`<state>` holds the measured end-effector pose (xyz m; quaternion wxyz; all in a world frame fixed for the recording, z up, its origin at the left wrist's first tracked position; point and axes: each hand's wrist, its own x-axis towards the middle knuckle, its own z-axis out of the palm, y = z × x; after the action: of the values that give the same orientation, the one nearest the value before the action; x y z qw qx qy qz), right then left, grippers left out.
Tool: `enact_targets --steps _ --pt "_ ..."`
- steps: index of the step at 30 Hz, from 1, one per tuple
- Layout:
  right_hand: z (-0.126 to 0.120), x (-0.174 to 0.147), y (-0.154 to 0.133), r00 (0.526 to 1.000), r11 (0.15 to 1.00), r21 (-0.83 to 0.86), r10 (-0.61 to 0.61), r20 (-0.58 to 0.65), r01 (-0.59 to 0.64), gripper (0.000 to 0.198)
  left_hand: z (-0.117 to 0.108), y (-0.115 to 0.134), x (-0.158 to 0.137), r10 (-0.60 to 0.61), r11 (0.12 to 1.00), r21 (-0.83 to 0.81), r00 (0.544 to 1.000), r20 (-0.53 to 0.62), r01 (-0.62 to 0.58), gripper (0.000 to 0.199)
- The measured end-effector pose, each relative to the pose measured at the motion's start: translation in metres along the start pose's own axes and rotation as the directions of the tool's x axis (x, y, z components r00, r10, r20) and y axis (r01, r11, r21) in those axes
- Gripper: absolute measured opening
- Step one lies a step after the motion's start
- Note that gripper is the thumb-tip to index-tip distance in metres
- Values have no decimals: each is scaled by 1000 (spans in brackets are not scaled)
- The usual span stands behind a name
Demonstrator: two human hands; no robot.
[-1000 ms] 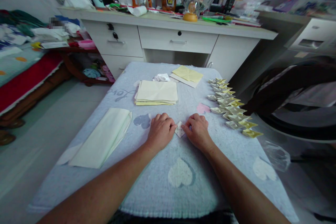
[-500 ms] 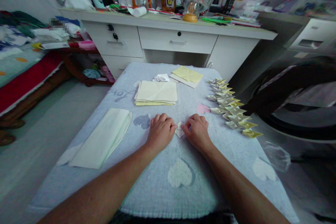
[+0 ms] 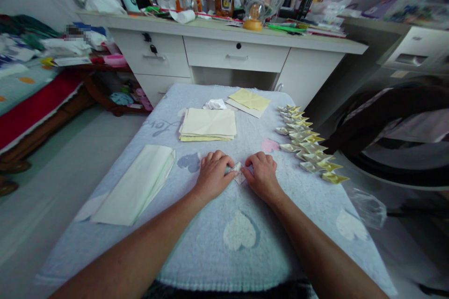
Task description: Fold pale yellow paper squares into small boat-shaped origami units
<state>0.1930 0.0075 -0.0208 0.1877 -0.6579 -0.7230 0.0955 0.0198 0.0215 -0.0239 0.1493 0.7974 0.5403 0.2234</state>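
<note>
A small folded piece of white paper [image 3: 240,175] lies on the cloth-covered table between my two hands. My left hand [image 3: 214,171] is at its left side, thumb and forefinger on the paper's edge. From the right, my right hand [image 3: 261,173] has its thumb and fingertips on the paper's other edge. Several folded paper boats [image 3: 312,147], white and yellow, stand in rows to the right of my right hand. Beyond my left hand sits a stack of cream and yellow paper sheets [image 3: 207,122].
A long folded white sheet [image 3: 136,187] lies at the left of the table [image 3: 196,261]. Yellow and white sheets [image 3: 249,100] and a crumpled white paper [image 3: 215,104] lie at the back. A cluttered desk [image 3: 231,32] stands behind; a clear plastic bag [image 3: 366,208] is at right.
My left thumb has moved down and apart from the forefinger along the paper's left edge. My right hand stays nearly in place. The view has shifted very slightly.
</note>
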Motion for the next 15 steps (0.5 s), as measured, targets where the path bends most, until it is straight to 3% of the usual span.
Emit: enact_targets --steps 6,11,15 --pt "-8 -1 1 995 985 151 -92 24 87 13 -5 2 1 39 980 -195 999 35 -31 10" --pt "-14 0 2 980 932 324 -188 58 160 8 -6 1 1 18 890 -455 999 27 -3 14" --pt "-15 1 4 973 880 433 -228 32 192 10 -7 0 0 31 864 -503 997 66 6 15"
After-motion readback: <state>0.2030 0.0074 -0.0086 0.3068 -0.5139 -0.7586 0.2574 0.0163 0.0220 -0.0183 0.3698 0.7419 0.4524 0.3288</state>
